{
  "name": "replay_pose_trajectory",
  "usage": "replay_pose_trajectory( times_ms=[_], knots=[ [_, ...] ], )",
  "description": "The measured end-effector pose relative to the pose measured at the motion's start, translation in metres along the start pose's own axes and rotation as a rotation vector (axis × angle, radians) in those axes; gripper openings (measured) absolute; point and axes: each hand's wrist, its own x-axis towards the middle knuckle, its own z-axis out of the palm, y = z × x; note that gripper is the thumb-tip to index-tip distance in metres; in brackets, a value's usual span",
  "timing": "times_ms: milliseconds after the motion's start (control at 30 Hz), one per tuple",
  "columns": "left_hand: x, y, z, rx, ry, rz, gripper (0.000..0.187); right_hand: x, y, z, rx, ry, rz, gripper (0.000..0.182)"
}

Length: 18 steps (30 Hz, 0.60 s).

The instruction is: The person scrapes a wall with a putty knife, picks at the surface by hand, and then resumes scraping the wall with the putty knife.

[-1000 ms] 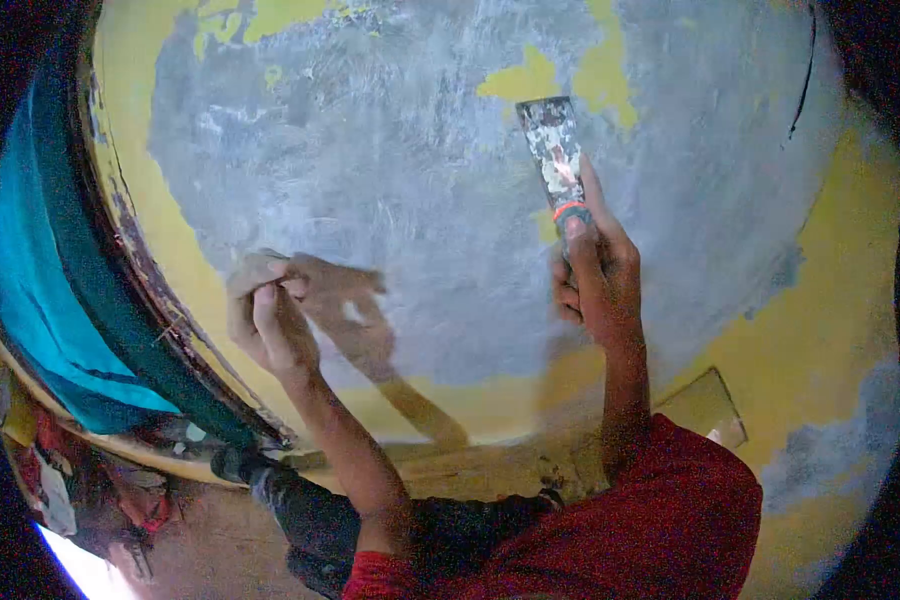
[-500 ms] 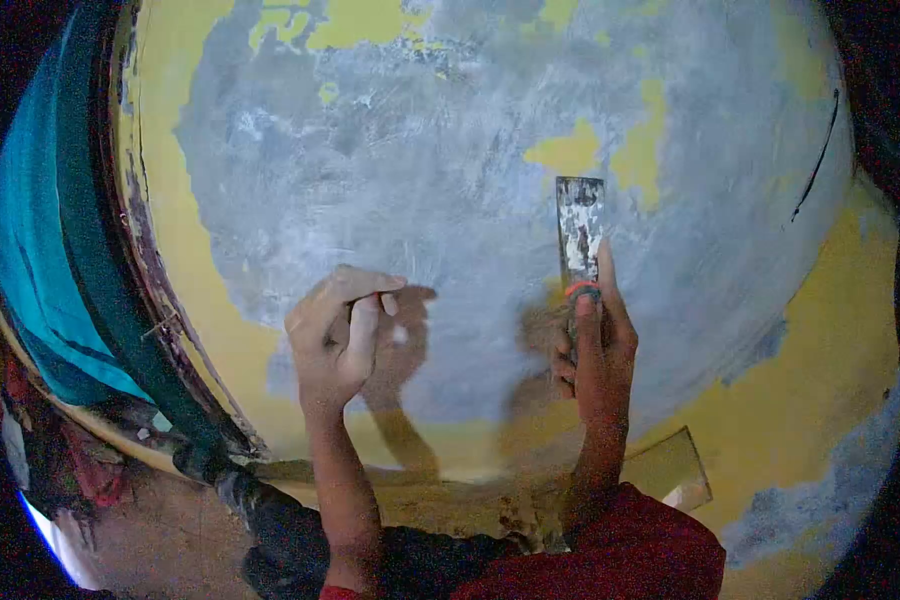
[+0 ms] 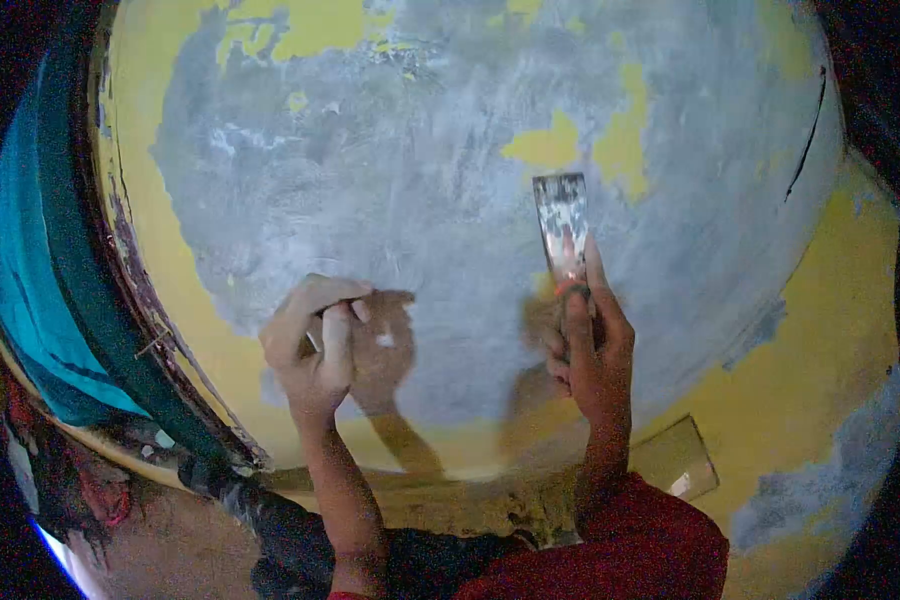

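Observation:
My right hand (image 3: 595, 350) grips a putty knife (image 3: 562, 220), its flat blade pointing up the wall and smeared with pale filler. The index finger lies along the blade, and a reddish band shows where the blade meets the handle. To the left, my left hand (image 3: 315, 335) is closed in a pinch, thumb against the curled fingers; whether something small is in it cannot be made out. Both hands are before a yellow wall (image 3: 470, 435) coated with a broad patch of grey filler (image 3: 450, 230). Yellow shows through just above the blade.
Turquoise cloth (image 3: 35, 290) hangs at the left beside a worn dark frame (image 3: 135, 265). A thin rectangular plate (image 3: 678, 458) is at the lower right. A dark crack-like line (image 3: 808, 140) marks the right side. Reddish rags (image 3: 100, 495) lie at lower left.
The putty knife has shifted slightly left in the view and its blade tilts more to the left. My left hand has moved a little left and remains closed. The whole view has shifted slightly.

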Motion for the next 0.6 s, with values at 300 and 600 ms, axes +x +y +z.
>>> replay_pose_trajectory(
  times_ms=[300,600],
  knots=[
    [0.001,-0.001,0.007,0.122,-0.041,0.087,0.018,0.004,-0.004,0.003,-0.086,0.026,-0.151,0.062],
    [0.003,-0.002,0.015,0.147,-0.070,0.116,0.017,0.006,-0.016,0.001,-0.100,-0.015,-0.100,0.055]
  ],
)
